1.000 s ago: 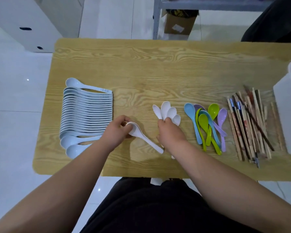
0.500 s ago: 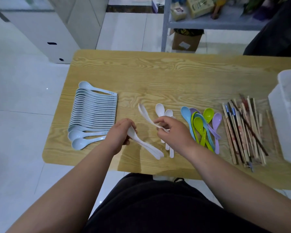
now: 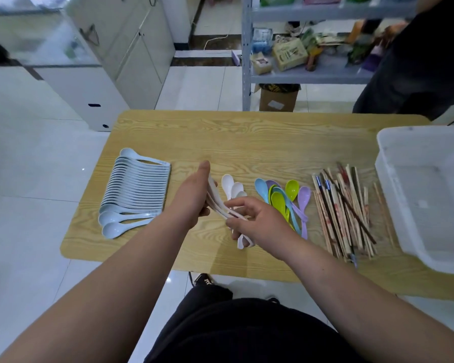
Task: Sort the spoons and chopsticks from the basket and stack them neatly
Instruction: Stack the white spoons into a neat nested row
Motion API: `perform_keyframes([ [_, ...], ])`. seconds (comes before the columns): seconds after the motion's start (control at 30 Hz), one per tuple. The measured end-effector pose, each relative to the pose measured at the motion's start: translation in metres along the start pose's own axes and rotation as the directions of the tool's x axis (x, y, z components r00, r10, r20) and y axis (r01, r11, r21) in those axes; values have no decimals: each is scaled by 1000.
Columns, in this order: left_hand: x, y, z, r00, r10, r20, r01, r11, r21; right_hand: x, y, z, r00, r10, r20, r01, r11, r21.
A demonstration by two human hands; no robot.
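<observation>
Fingers (image 3: 236,204) curled round white spoons (image 3: 220,206)

Both bare forearms reaching forward, converging at centre. Left hand (image 3: 192,195) standing edge-on, thumb pointing away, fingers curling round spoons (image 3: 219,204). Right hand (image 3: 257,221) hovering palm down, fingertips pinching same spoons' handles.

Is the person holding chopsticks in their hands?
No, the left hand and the right hand both hold white spoons, while the chopsticks lie untouched on the table.
</observation>
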State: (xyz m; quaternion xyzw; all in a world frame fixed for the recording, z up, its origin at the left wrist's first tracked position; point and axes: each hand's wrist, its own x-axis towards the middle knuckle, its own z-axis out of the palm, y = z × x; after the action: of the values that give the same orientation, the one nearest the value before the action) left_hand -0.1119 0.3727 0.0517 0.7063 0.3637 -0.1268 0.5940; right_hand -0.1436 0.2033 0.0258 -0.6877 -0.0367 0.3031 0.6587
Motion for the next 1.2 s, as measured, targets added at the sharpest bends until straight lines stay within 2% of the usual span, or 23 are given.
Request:
perform_keyframes([
  [0.1,-11,-8,5,996,63,59,-60,996,-61,-9,9,-1,999,26,33,-30,992,121],
  [0.2,-21,-23,2,984,96,153,-35,934,-357,-20,12,3,995,67,78,-79,983,168],
  [0.23,-22,-28,-1,982,104,156,-33,917,-398,-24,11,5,991,84,100,-101,978,180],
  [0.3,-20,-34,-8,984,108,141,-41,910,-412,-29,8,9,974,155,165,-182,970,160],
  [0.37,-19,-36,-16,987,109,120,-47,900,-434,-31,5,15,940,247,237,-263,964,38],
  [0.47,-19,-33,-28,989,128,80,-79,888,-453,-29,0,31,911,297,288,-304,953,-22],
  [0.63,-22,-38,-57,986,160,42,-120,866,-486,-22,-4,59,871,337,358,-402,907,123],
  [0.73,-20,-41,-80,982,187,17,-154,852,-501,-14,0,81,811,377,447,-534,789,304],
  [0.83,-17,-43,-101,976,218,27,-174,844,-508,-5,3,102,771,378,514,-603,694,394],
  [1.07,-6,-50,-133,972,228,65,-161,837,-523,8,1,132,819,403,408,-546,767,338],
  [1.2,2,-59,-142,952,203,229,-66,867,-495,9,4,128,884,396,248,-443,879,176],
])
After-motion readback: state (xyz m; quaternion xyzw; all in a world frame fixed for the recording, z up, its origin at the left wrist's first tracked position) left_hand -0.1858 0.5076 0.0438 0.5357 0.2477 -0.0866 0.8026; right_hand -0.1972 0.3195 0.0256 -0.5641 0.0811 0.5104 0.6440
